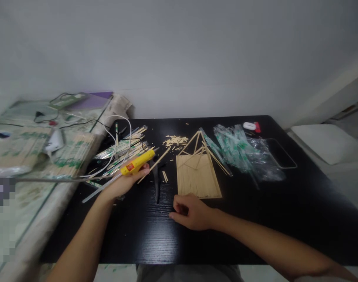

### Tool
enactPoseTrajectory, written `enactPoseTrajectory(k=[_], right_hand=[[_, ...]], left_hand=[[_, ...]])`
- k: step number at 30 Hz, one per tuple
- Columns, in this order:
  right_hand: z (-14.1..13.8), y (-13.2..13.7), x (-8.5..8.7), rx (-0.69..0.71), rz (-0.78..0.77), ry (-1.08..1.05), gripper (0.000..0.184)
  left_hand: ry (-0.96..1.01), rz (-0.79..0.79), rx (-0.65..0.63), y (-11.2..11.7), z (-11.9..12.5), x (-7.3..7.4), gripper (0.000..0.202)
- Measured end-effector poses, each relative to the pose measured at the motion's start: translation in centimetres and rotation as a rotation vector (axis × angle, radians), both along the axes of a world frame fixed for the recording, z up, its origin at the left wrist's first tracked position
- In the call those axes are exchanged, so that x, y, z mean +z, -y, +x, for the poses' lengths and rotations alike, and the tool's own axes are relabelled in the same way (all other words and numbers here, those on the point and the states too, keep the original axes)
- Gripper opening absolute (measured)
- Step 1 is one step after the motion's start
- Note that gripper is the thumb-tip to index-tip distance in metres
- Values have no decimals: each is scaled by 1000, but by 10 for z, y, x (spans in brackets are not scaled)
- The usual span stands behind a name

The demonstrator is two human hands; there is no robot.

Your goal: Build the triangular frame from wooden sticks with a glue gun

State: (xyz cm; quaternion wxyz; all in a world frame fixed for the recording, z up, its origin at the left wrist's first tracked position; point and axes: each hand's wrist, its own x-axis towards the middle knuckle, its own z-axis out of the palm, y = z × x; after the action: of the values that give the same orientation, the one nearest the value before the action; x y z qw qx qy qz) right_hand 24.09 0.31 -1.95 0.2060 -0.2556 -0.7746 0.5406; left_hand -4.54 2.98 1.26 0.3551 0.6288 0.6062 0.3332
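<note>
My left hand (132,179) is closed around a yellow hot glue gun (137,162), its grip hidden by my palm. A clear glue stick (99,192) juts from the gun's rear. By my left thumb runs a thin wooden stick (158,159), slanting up to the right. My right hand (195,211) is loosely curled, thumb apart from the fingers, with nothing visible in it. It lies at the front edge of a flat panel of wooden sticks (196,180). A stick frame with a peaked top (198,143) stands at the panel's back.
Cut stick pieces (175,141) lie behind the panel. A black tool (157,184) lies right of the glue gun. Bundled sticks (128,147) and a white cable (112,156) are at left. Crumpled plastic wrappers (234,150) and a white case (249,126) sit at right.
</note>
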Motion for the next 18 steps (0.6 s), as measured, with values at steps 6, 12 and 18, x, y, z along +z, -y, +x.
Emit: enactPoseTrajectory(k=[6,12,18], right_hand=[[-2,-1,-3,-25,-127,-48,28],[-3,1,-7,-70,-181,-52,36],[-5,1,-7,-45,-242,-46,39]], left_hand=[[37,-77,-249,11,15,11,20],[60,-149,-293,23,44,16,22],[151,-194,-445,31,65,5,22]])
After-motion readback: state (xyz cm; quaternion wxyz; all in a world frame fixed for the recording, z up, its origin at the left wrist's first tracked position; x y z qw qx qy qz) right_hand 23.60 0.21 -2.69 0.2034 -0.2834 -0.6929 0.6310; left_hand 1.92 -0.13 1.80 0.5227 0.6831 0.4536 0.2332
